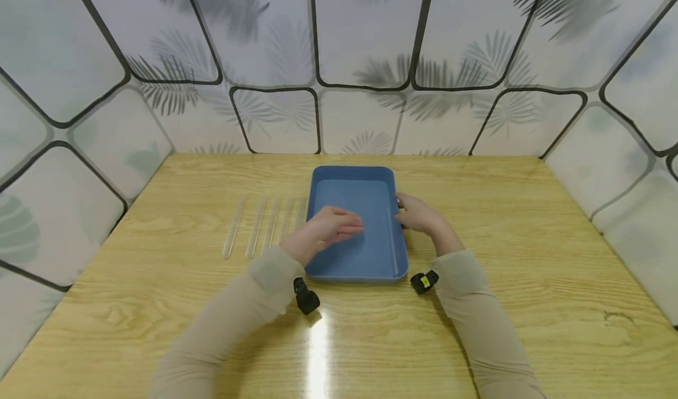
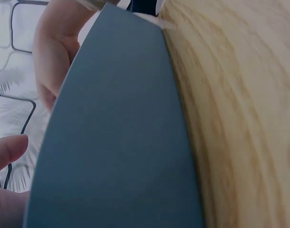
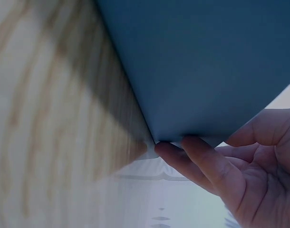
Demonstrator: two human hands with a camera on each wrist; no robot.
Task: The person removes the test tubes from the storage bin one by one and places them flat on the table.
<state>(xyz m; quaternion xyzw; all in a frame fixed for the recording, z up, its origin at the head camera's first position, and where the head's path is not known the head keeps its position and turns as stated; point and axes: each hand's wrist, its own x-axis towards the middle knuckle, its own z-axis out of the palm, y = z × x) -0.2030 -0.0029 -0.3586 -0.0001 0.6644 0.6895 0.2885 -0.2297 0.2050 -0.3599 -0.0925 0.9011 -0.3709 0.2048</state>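
A blue rectangular tray (image 1: 339, 188) lies on the wooden table, one short side toward me. Over its near left part my left hand (image 1: 329, 227) reaches in from the left, fingers straight and close together, nothing seen in them. In the left wrist view its thumb (image 2: 11, 149) shows beside the tray's outer wall (image 2: 116, 128). My right hand (image 1: 421, 213) holds the tray's right side. In the right wrist view, bent fingertips (image 3: 197, 145) lie against the wall near its lower edge, with the thumb at the rim.
Several clear thin strips (image 1: 233, 228) lie side by side left of the tray, some partly hidden behind my left hand. The wooden table (image 1: 529, 240) extends to both sides. A patterned backdrop (image 1: 360, 116) stands along its far edge. Small black cameras (image 1: 306, 296) sit at both wrists.
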